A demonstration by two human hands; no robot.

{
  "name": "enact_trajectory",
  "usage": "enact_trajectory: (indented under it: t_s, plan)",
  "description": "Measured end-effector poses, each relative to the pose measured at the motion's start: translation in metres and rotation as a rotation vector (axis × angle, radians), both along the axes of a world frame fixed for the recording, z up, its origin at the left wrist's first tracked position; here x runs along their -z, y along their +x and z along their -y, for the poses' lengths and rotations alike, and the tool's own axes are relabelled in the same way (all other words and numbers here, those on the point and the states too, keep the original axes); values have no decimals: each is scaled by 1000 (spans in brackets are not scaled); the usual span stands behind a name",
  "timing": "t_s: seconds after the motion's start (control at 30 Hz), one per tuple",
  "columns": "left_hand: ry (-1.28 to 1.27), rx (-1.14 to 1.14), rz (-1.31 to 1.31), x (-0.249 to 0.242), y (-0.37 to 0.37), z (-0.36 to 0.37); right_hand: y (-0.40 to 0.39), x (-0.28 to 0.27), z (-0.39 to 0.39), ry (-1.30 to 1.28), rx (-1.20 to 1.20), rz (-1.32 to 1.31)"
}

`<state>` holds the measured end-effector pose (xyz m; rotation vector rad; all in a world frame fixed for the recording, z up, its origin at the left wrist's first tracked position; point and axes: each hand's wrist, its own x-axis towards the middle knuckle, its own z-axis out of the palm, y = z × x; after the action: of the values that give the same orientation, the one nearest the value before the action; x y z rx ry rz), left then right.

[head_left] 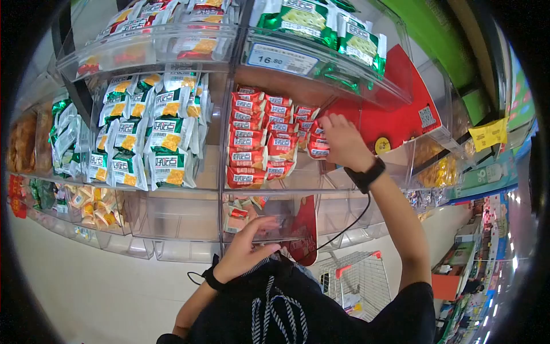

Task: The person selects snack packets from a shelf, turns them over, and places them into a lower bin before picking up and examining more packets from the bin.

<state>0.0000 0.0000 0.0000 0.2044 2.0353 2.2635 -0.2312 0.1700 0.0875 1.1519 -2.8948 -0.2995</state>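
Note:
Rows of red snack packets (248, 139) stand in a clear plastic shelf bin. My right hand (342, 137) reaches into the bin at their right end, its fingers bent over a red packet (318, 150); the fingertips are partly hidden, and what they grip is too small to tell. A red card panel (395, 103) is just beyond that hand. Lower down, my left hand (249, 249) hangs in front of the lower shelf with fingers and thumb apart, holding nothing. Small packets (236, 217) lie in the lower bin behind it.
White-and-green packets (169, 135) fill the bin on the left. Green packets (303, 22) sit above, behind a price label (282, 59). A shopping cart (366, 281) stands below right on the floor. A thin black cable (346, 229) hangs from the right wristband.

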Motion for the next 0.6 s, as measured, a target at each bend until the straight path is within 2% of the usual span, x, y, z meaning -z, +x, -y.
enact_trajectory:
  t_s: [0.1, 0.2, 0.27, 0.37, 0.53, 0.57, 0.6]
  plan:
    - [40, 3, 45, 9, 7, 10, -27, 36, 4, 92, -17, 51]
    - [3, 5, 107, 12, 7, 19, -55, 70, 3, 162, 47, 235]
    - [41, 3, 157, 18, 10, 23, -61, 84, 2, 112, 35, 292]
    - [71, 19, 200, 24, 7, 26, -62, 90, -2, 26, 14, 347]
    - [75, 7, 199, 32, 4, 23, -42, 48, 15, 313, 189, 312]
    - [67, 12, 199, 32, 4, 23, -48, 63, 5, 312, 192, 312]
    - [58, 15, 198, 32, 3, 24, -58, 90, -10, 180, 141, 441]
